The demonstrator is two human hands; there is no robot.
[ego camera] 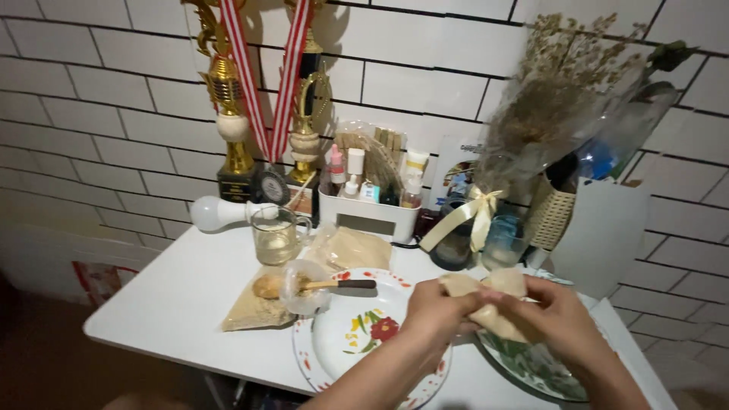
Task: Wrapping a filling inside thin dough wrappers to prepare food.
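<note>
Both hands' grip, left (439,307) and right (553,313), around beige dough (486,300) above floral plate (357,334).

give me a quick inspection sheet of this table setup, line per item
surface: white table, lit dimly, crowded toward the wall
job's things: pale beige lump of dough held over a green-patterned plate; white floral plate beside it
clutter: small clear bowl with a wooden-handled spoon, glass mug, clear bags of tan powder, white organiser tub of small bottles, white bulb
grippers: left hand and right hand both pinch the dough
cables: nothing seen
surroundings: white brick-tile wall, gold trophies with striped ribbons, wrapped dried bouquet
</note>
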